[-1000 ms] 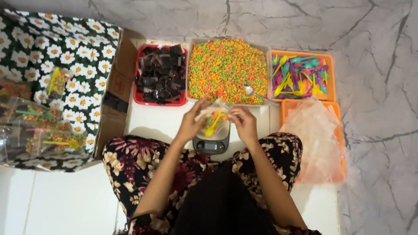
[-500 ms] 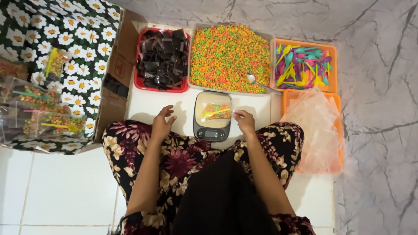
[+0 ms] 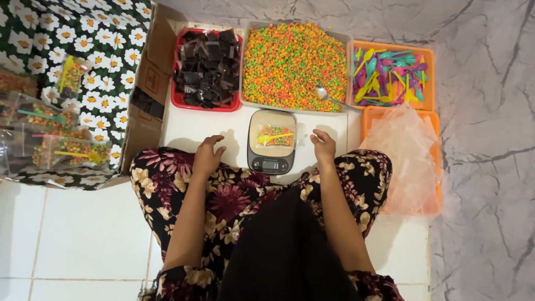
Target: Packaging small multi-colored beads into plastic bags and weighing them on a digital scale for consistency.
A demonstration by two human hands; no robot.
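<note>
Since half a second ago the hands have drawn only a little further back from the scale; a second ago both were together over it, fingers around the small bag, which now lies alone on the platform.

The widest thing is the daisy-print cloth (image 3: pixel 106 50), black with white flowers, lining a cardboard box (image 3: pixel 146 95) at the left, where filled clear bags (image 3: pixel 58 147) lie in a glossy heap. Next in size is the clear tub of puffed pellets (image 3: pixel 295 64) — small, rounded, matte grains in orange, green and yellow — with a metal spoon (image 3: pixel 334 99) sunk at its right edge. To its left a red tray (image 3: pixel 207 106) holds shiny black packets (image 3: pixel 206 67). To its right an orange tray (image 3: pixel 428 72) holds plastic spoons (image 3: pixel 390 75) in many colours, and below that a second orange tray carries a soft stack of empty clear bags (image 3: pixel 407 161).

The kitchen scale (image 3: pixel 272 142) stands on the white floor just before the person's knees, a rounded rectangle with a pale platform and a dark display strip. On it rests the small bag (image 3: pixel 274 135), clear and crinkled, flat on its side, with coloured pellets and a yellow spoon inside.

The left hand (image 3: pixel 207 158) rests on the floral-clad knee left of the scale, fingers loosely curled and holding nothing. The right hand (image 3: pixel 324 146) rests at the right of the scale, just beside it, fingers bent inward and empty. Neither touches the bag.
</note>
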